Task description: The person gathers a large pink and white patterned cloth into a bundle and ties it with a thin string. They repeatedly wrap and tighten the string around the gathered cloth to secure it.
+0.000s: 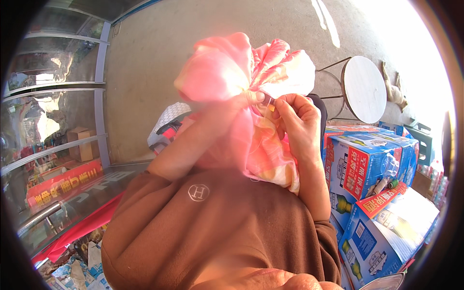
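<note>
A bunched pink cloth (221, 69) with white and yellow patches fills my lap and spreads out beyond my hands. My left hand (248, 99) is closed on a gathered fold of it, thumb on top. Between my hands shows a small dark strip (269, 98), with a small yellow piece (271, 107) just below. My right hand (299, 117) pinches at the right end of this strip with thumb and forefinger. A fine white thread (267, 110) hangs by these fingertips. Whether a needle is between them is too small to tell.
Blue beer cartons (373, 145) are stacked at my right; a crumpled clear plastic bag (390, 165), a white spool (380, 185) and a green spool (393, 184) lie on top. Beyond are a round stool (364, 88) and a lying dog (394, 90). A glass display cabinet (99, 119) stands left.
</note>
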`<state>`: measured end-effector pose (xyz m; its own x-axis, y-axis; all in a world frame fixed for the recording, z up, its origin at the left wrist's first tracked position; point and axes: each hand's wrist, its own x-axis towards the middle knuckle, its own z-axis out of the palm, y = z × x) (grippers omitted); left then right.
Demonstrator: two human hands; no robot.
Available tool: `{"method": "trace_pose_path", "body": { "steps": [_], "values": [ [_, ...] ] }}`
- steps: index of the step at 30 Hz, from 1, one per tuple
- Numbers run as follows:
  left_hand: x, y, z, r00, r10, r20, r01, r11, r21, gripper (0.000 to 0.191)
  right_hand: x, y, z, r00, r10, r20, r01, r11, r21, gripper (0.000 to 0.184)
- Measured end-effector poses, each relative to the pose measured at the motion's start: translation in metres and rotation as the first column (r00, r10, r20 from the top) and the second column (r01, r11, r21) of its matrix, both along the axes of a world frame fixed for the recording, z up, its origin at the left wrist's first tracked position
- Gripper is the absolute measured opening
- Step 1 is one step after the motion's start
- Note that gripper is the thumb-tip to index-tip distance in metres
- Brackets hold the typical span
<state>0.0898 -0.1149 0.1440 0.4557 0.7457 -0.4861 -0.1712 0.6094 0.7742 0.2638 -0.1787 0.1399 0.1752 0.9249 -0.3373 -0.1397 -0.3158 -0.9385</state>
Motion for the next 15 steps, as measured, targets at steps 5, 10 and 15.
{"method": "trace_pose_path", "body": {
  "steps": [5,10,15],
  "values": [
    [-0.003,0.001,-0.012,0.996,0.09,0.018,-0.091,0.996,0.027,0.02,0.008,-0.006,-0.003,0.997,0.02,-0.076,-0.021,1.0,-0.012,0.013],
    [0.002,0.002,-0.007,0.999,0.041,-0.015,-0.041,0.999,0.009,0.019,0.009,-0.017,-0.016,0.995,0.019,-0.102,0.005,0.975,0.221,0.012],
    [-0.001,0.003,-0.011,0.998,0.058,0.0,-0.058,0.998,-0.03,0.017,0.025,-0.025,-0.023,0.995,0.083,0.049,-0.096,0.892,0.442,0.01]
  ]
}}
